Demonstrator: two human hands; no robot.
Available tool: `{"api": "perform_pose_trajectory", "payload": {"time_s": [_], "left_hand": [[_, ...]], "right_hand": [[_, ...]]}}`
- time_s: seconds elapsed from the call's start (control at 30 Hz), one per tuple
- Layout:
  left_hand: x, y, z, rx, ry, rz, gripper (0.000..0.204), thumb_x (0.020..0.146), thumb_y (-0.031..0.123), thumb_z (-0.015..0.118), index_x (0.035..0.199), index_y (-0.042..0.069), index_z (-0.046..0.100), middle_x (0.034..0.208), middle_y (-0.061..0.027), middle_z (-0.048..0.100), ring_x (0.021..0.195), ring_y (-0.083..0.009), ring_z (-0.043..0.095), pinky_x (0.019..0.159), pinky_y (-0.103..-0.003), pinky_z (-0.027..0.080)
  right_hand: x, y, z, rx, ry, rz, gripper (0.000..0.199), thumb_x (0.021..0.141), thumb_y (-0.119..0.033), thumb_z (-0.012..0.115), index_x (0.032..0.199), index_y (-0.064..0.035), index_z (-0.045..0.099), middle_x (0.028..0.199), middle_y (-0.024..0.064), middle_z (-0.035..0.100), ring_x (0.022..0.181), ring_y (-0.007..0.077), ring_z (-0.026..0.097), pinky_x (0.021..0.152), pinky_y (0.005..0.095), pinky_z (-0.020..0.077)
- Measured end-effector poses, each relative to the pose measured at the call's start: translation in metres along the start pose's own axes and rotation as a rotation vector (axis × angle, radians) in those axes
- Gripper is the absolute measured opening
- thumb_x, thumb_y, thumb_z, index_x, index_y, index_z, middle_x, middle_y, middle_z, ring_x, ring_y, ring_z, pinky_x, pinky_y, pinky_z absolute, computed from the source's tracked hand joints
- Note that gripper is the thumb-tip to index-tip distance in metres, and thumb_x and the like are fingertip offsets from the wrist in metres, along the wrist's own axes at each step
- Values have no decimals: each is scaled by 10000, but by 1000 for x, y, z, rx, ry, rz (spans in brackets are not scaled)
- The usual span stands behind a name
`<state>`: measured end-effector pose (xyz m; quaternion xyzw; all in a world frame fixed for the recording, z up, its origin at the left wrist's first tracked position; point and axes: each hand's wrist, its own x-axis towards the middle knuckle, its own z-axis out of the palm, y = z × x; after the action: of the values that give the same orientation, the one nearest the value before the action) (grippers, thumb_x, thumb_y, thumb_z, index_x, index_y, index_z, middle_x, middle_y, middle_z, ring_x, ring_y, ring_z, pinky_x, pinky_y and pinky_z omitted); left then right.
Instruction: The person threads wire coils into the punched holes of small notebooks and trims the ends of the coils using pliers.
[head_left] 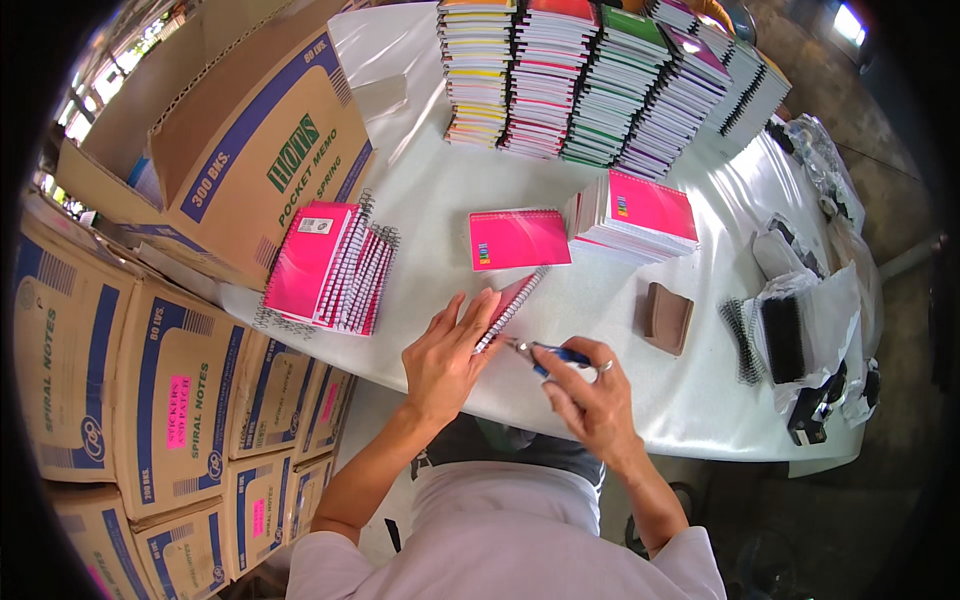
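My left hand [448, 352] grips a pink spiral notebook [512, 302], held tilted with its wire spine toward the right. In my right hand [588, 395] are blue-handled pliers [560, 355], their metal jaws at the near end of the spine. Just beyond lies a flat pink notebook [519, 239]. To its right stands a stack of pink-covered notebooks [652, 206]. On the left sits a pile of spiral-bound pink notebooks [322, 265], their wire spines showing.
Tall stacks of notebooks [550, 80] line the table's far side. An open carton [275, 150] stands at the left, above stacked cartons [175, 400]. A brown block [667, 318] lies right of my hands; black wire spirals [782, 340] in plastic lie farther right.
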<state>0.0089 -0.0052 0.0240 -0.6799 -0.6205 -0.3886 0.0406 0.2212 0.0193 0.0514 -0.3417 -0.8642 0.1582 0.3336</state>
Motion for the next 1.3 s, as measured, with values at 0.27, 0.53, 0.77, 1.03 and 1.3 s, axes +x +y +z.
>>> {"api": "perform_pose_trajectory", "payload": {"time_s": [0.27,0.53,0.77,1.03,1.3], "left_hand": [[6,7,0,66,19,30,605,785,244,804,1336,105,598,1202,-49,702,1083,-352,661,834,-408,568],[18,6,-45,235,56,150,633,735,250,808,1329,130,622,1240,-38,687,1159,-327,640,962,-447,512],[37,-75,-145,459,-50,-79,784,716,303,773,1438,154,507,1423,-34,554,1367,-368,439,1108,-468,406],[38,-81,-153,393,-203,-43,793,763,320,757,1473,134,457,1538,-89,417,1455,-431,258,1154,-559,276],[6,-35,-72,-447,-93,-163,525,911,129,703,1410,88,548,1446,-123,540,1407,-331,415,1144,-449,324]], "right_hand": [[2,-16,1,41,-37,-10,385,880,-208,713,1262,-189,675,1029,112,573,840,234,595,719,345,504],[29,9,-22,820,-411,300,314,983,-179,600,1243,-11,653,903,106,623,750,156,569,675,298,489],[12,67,-25,26,-97,366,274,932,-153,647,1189,-72,692,1002,131,604,838,270,597,779,388,484],[66,72,29,-192,-2,-124,383,781,-64,755,1159,-81,692,1307,100,580,1195,305,545,984,428,453],[100,102,81,-345,36,-342,394,737,-49,751,1126,-37,690,1151,118,674,1056,293,627,878,408,524]]}}
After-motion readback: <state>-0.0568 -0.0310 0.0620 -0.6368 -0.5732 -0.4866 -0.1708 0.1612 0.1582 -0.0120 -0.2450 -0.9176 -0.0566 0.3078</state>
